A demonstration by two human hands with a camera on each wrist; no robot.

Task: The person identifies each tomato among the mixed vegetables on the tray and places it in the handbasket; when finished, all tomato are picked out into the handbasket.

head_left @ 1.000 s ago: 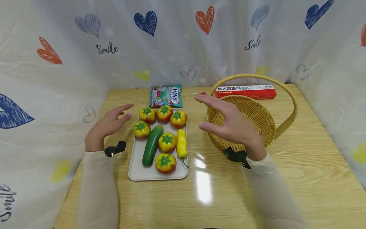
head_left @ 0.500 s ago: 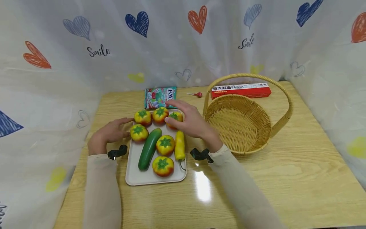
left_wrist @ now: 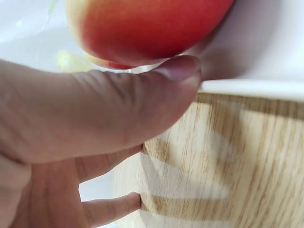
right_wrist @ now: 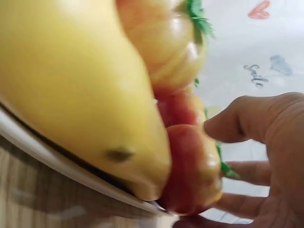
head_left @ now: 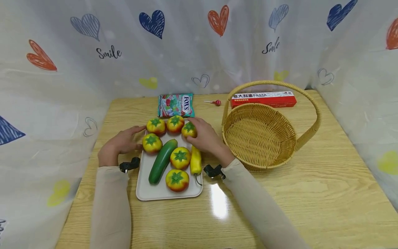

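A white tray [head_left: 147,190] holds several yellow-red tomatoes [head_left: 177,180], a green cucumber [head_left: 162,162] and a yellow chili pepper [head_left: 195,162]. With thumb and fingers about the tomato [head_left: 188,130] at the tray's far right corner, my right hand [head_left: 207,137] grips it; its thumb presses the side of that tomato [right_wrist: 190,178] in the right wrist view. At the tray's left edge is my left hand [head_left: 119,143]. In the left wrist view its thumb [left_wrist: 118,107] lies at the tray rim, right by a tomato [left_wrist: 147,28], and its other fingers are spread over the table.
A wicker basket [head_left: 258,138] with a tall handle stands right of the tray. Behind it lies a red pasta box [head_left: 276,101]. A candy bag [head_left: 174,105] lies at the tray's far edge, with a lollipop [head_left: 216,102] to its right. Patterned curtains [head_left: 174,52] surround the table.
My right hand has come left from in front of the basket to the far right tomato and closed round it. My left hand has moved slightly down and right to the tray's edge.
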